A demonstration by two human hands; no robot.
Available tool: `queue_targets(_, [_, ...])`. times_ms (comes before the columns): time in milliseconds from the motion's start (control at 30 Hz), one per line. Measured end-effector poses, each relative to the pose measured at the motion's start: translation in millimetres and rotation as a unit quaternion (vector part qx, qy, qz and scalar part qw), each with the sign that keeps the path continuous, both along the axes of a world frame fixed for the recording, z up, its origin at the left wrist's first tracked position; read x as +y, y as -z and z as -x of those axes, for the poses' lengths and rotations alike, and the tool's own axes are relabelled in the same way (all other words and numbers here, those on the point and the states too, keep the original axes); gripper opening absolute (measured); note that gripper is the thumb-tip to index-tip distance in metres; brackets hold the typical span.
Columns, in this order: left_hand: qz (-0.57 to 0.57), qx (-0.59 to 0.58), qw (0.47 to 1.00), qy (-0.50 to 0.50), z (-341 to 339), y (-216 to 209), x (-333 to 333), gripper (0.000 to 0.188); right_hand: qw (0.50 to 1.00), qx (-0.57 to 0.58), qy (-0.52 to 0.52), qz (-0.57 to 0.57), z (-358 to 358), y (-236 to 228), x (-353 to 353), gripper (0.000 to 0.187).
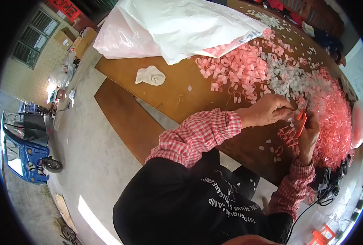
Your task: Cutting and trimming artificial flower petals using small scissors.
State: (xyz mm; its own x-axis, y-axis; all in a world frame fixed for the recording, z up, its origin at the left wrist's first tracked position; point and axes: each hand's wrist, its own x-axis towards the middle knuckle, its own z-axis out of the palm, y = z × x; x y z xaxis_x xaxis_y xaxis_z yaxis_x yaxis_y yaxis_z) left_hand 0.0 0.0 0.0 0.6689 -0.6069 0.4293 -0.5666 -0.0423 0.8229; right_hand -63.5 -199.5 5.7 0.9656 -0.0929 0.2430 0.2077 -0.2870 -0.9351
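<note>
My right hand (310, 131) is closed around a pair of red-handled scissors (301, 119), its blades pointing away from me. Just left of the blades, my left hand (271, 109) has its fingers pinched together. Whatever is between those fingertips is too small to make out. A big heap of pink plastic pieces (332, 118) lies beside my right hand. Beyond both hands, small white pieces (280, 75) are spread next to a pile of loose pink U-shaped pieces (234, 67). A few pink loops (288, 136) rest on the brown table (181, 96) between my forearms.
Large white plastic bags (181, 28) cover the table's far side, and a crumpled white cloth (150, 76) lies nearer. A black device with cables (323, 179) sits at the right edge. On the floor to the left stands a blue vehicle (26, 151); an orange stool (322, 235) is lower right.
</note>
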Motion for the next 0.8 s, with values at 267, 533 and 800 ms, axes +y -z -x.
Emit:
queue_targets(267, [0.013, 0.232, 0.97, 0.063, 2, -5, 16, 0.022, 0.999, -0.021, 0.045, 0.003, 7, -4, 26, 0.013])
queue_targets(533, [0.299, 0.458, 0.834, 0.071, -12, 0, 10, 0.02, 0.982, -0.074, 0.087, 0.147, -1, -14, 22, 0.038])
queue_targets(800, [0.297, 0.484, 0.814, 0.125, -8, 0, 10, 0.017, 0.953, -0.119, 0.033, 0.278, 5, -14, 18, 0.055])
